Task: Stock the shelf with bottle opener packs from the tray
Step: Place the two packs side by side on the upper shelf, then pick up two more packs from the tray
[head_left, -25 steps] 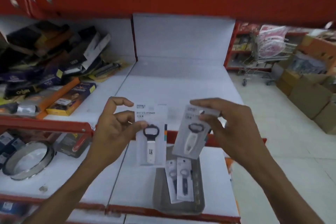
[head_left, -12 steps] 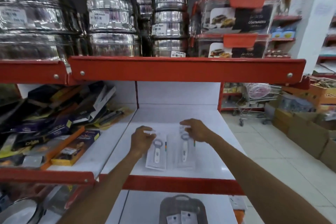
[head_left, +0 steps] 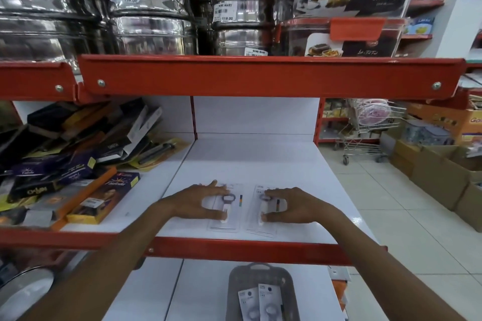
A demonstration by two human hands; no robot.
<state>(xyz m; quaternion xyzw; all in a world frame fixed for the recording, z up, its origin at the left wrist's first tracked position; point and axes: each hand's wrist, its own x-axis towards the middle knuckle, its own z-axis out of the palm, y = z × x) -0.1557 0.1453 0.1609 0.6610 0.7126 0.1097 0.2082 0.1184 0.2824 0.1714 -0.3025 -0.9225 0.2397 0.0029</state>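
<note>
Two clear bottle opener packs lie flat, side by side, near the front of the white shelf. My left hand spans the left pack, with fingertips at its top and thumb at the opener's handle. In the same way, my right hand grips the right pack. On the shelf below, a grey tray holds two more packs, partly cut off by the frame's lower edge.
A red shelf lip runs just in front of the packs. Boxed goods pile up in the left bay. Steel tins and container boxes fill the shelf above. Cartons and a wire trolley stand in the aisle at right.
Both hands carried a pack each up from over the tray and laid them flat on the shelf. They have since slid the packs toward the front edge, closer together.
</note>
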